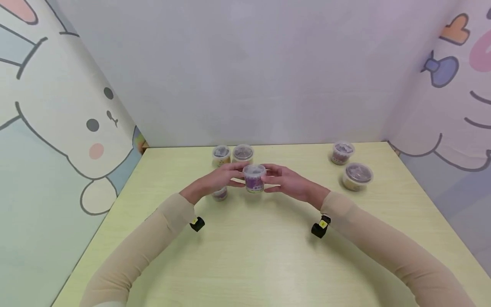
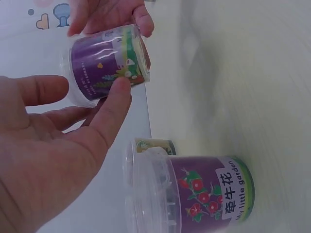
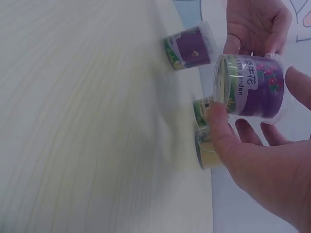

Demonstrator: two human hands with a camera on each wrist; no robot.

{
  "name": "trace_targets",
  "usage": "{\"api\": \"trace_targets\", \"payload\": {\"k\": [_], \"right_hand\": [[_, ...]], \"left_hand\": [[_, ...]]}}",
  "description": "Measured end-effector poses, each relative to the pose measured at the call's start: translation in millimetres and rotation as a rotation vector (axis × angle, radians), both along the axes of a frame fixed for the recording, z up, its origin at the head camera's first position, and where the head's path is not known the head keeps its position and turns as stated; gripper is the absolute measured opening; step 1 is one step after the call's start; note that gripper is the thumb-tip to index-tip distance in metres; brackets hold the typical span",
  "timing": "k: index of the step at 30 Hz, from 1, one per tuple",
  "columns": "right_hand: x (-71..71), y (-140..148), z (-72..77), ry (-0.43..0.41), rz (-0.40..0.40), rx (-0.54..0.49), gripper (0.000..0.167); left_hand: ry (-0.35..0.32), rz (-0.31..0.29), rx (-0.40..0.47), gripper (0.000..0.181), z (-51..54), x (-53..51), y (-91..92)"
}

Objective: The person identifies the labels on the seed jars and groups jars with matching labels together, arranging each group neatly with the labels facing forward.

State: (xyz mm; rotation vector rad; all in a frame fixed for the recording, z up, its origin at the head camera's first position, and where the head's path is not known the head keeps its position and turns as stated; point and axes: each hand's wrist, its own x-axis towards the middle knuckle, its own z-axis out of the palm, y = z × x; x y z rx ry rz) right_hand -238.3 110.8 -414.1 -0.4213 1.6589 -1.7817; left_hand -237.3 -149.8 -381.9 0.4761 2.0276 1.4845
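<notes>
Head view, held cup: the purple-labelled held cup (image 1: 254,179) is upright between the two hands, over the rear half of the tabletop (image 1: 261,247), near the middle of its rear edge.
Head view, hands: left hand (image 1: 219,177) on one side of the cup, right hand (image 1: 289,183) on the other – fingers spread no wider than the cup.
Head view, set down: rear-left cup (image 1: 221,156) and rear-centre cup (image 1: 243,152) stand side by side at the rear edge; low purple cup (image 1: 220,195) is partly hidden by the left hand; small right cup (image 1: 342,154) and wide-lidded cup (image 1: 357,177) stand toward the rear right corner.
Left wrist view, left grip: bent fingers hold the held cup, one fingertip against its printed label.
Left wrist view, progress: held cup is off the tabletop; its lid appears fitted.
Right wrist view, right grip: the hand pinches the held cup between base and lid rim.
Right wrist view, remaining: five cups stand down, one is in hand – judged mid-handling, with setting down the held cup not yet done; whether the others are in final position cannot be told.
</notes>
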Motion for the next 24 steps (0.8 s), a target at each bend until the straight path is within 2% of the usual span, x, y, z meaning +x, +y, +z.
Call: {"api": "trace_targets", "payload": {"k": [6, 11, 13, 15, 21, 24], "right_hand": [[0.6, -8.3, -2.2, 0.064, 0.01, 0.063, 0.071], [0.1, -13.0, -4.5, 0.137, 0.04, 0.126, 0.068], [0.0, -14.9, -5.3, 0.132, 0.047, 0.126, 0.065], [-0.1, -15.9, -6.8, 0.117, 0.051, 0.119, 0.066], [1.5, -20.1, -6.3, 0.038, 0.03, 0.079, 0.068], [2.5, -21.9, -5.9, 0.028, 0.022, 0.065, 0.067]], "left_hand": [[0.067, -0.025, -0.067, 0.056, 4.0, 0.2, -1.6], [0.249, -0.06, -0.209, 0.057, 3.7, -0.7, -5.7], [0.316, -0.072, -0.258, 0.057, 2.7, -1.2, -7.0], [0.351, -0.075, -0.286, 0.057, 2.0, -1.3, -7.8], [0.355, -0.079, -0.327, 0.056, 1.1, 0.0, -9.7], [0.417, -0.108, -0.367, 0.055, -0.3, -1.0, -11.5]]}}
